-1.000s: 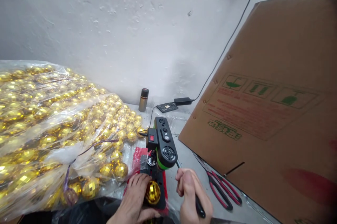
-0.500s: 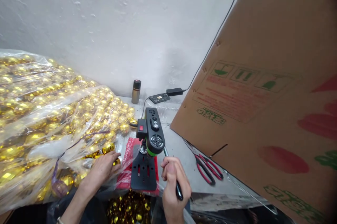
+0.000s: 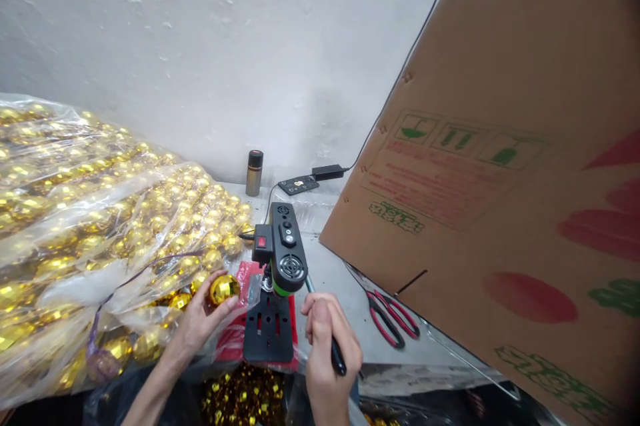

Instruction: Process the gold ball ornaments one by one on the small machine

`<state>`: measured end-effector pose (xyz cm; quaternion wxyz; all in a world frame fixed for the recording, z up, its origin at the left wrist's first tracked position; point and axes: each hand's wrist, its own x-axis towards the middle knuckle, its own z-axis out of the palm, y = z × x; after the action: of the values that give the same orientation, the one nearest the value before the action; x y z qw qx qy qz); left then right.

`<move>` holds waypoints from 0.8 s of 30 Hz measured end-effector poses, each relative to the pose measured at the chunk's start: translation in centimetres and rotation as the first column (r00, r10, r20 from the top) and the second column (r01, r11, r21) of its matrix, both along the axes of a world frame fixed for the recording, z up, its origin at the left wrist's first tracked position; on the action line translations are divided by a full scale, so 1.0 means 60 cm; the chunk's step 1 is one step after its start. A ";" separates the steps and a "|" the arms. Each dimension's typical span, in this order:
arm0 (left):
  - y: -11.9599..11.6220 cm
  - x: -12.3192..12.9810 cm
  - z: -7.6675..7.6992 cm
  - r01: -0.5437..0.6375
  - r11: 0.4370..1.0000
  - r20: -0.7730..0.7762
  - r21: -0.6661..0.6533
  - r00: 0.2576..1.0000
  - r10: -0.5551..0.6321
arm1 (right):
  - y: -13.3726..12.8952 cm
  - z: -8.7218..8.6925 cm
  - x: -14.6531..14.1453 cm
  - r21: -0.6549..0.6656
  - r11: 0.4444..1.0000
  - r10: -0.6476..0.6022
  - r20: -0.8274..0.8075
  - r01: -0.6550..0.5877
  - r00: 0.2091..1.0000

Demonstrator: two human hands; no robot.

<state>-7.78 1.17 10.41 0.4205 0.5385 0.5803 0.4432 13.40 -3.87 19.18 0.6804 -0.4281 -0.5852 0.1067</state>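
A shiny gold faceted ball [image 3: 225,289] sits between the thumb and fingers of my left hand [image 3: 196,319], just left of the machine. Right of the machine, my right hand [image 3: 333,346] is wrapped round a black-tipped lever [image 3: 338,356]. The lever's metal rod runs up to a small bench drill press [image 3: 289,246], black with a green band and a red switch. Its black slotted base plate [image 3: 269,339] lies on red material [image 3: 230,343]. Many similar balls fill the clear plastic bag [image 3: 100,213] on the left.
Red-and-black scissors [image 3: 390,319] lie on the table right of my right hand. A large cardboard box [image 3: 480,166] leans at the right. Behind the machine stand a spray can [image 3: 254,174] and a black power adapter [image 3: 327,172]. Gold pieces [image 3: 243,396] gather below the table edge.
My left hand has come up out of the bag's opening with a gold ball in its fingers. My right hand stays on the lever. The view has shifted slightly.
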 end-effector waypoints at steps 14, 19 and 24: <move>-0.025 0.110 -0.102 0.047 0.994 -0.131 0.102 0.991 -0.033 | -0.002 0.028 0.002 -0.036 0.999 0.009 0.030 -0.008 1.000; -0.018 0.103 -0.076 0.191 0.959 -0.294 0.211 0.948 -0.124 | -0.005 0.028 0.002 -0.023 1.000 -0.002 0.048 0.003 0.999; -0.006 0.110 -0.070 0.270 0.935 -0.392 0.231 0.905 -0.165 | -0.007 0.026 0.003 -0.015 1.000 -0.002 0.052 0.003 0.999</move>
<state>-1.21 0.84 6.22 0.2717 0.7274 0.5155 0.3623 13.60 -4.29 20.76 0.6617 -0.4368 -0.6013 0.0990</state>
